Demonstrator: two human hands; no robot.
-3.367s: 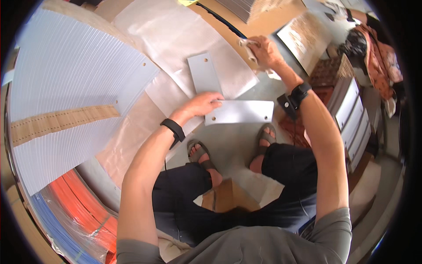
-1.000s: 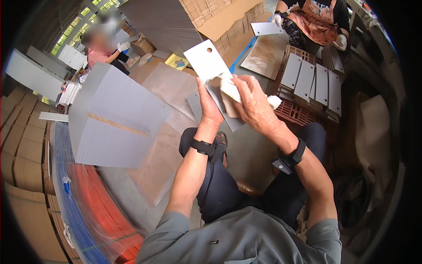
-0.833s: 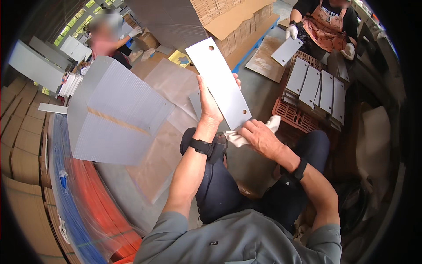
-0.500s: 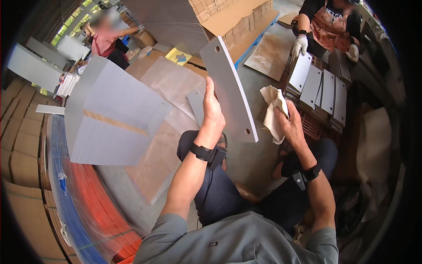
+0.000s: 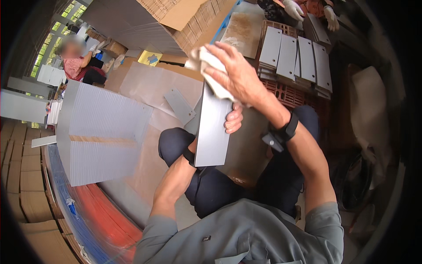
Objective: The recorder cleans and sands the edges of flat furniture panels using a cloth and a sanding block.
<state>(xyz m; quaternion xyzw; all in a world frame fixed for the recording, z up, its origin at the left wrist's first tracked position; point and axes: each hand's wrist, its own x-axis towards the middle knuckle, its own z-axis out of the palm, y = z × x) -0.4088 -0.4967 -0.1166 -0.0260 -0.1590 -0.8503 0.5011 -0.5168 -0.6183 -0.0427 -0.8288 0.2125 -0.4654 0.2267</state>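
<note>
A grey flat board [image 5: 212, 136] stands tilted in front of me, its lower end above my left thigh. My left hand [image 5: 234, 119] grips it from behind, with the fingers curled round its right edge and the palm hidden. My right hand [image 5: 237, 75] is closed on a cream cloth [image 5: 211, 64], pressed over the board's upper end. That end is covered by the cloth and hand. Another grey board with holes [image 5: 179, 105] lies on the sheeting beyond.
Stacked grey boards [image 5: 288, 55] rest on a red-brown plastic crate [image 5: 285, 94] at the right, near a co-worker's gloved hands [image 5: 293, 9]. A large fanned stack of grey panels [image 5: 103, 127] stands left. Cardboard [image 5: 189, 17] is piled ahead. Another person [image 5: 77, 64] sits far left.
The board has turned; its plain face now shows, and it sits lower and further left. My right hand has brought the cloth up and left onto it. My left fingers now wrap its edge.
</note>
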